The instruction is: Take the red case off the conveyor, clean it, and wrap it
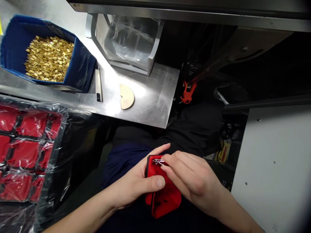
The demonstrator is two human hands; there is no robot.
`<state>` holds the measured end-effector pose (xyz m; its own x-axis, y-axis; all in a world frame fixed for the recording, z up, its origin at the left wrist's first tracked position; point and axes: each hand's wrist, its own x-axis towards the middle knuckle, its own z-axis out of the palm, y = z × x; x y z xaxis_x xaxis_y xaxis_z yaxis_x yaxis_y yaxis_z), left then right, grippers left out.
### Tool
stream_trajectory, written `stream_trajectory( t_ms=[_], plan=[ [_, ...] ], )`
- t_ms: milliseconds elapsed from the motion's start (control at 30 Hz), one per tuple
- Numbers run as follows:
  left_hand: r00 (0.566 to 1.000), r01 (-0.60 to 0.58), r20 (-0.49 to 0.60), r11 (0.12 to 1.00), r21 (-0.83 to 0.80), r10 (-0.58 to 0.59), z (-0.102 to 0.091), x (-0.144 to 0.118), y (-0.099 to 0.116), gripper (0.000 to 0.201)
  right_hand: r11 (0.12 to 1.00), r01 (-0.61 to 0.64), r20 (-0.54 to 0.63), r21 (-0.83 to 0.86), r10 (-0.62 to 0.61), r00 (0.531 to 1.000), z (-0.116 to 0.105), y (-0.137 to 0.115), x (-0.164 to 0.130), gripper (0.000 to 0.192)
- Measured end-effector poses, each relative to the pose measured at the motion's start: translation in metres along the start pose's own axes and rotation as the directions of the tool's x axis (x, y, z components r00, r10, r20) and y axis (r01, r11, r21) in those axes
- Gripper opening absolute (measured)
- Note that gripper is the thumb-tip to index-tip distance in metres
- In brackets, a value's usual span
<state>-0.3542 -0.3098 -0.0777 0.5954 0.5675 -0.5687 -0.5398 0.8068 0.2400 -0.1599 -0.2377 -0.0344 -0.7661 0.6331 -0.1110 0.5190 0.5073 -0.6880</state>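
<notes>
My left hand [143, 181] is wrapped round a red plastic housing [167, 200] with a black rim, held above my lap. Its thumb presses on the near side, and the hollow inside of the housing faces up. My right hand [191, 174] is closed, fingertips pinching a small shiny metal piece with thin prongs [158, 161]. That piece reaches into the upper corner of the housing; its exact kind is hard to make out, and its other end is hidden by my fingers.
A blue bin of small brass-coloured parts [48, 58] stands on the metal bench [150, 100], beside a utility knife [98, 84] and a half-round wooden disc [126, 97]. Behind is a grey bin with clear bags [131, 38]. Plastic-wrapped red housings [24, 152] fill a box at left.
</notes>
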Motion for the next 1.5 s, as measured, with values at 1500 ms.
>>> stream_trajectory(
  t_ms=[1500],
  plan=[
    [0.969,-0.006,0.249,1.0,-0.027,0.013,-0.006,0.006,0.007,0.08,0.952,0.289,-0.037,-0.101,-0.294,0.955,-0.004,0.017,0.001,0.023]
  ],
)
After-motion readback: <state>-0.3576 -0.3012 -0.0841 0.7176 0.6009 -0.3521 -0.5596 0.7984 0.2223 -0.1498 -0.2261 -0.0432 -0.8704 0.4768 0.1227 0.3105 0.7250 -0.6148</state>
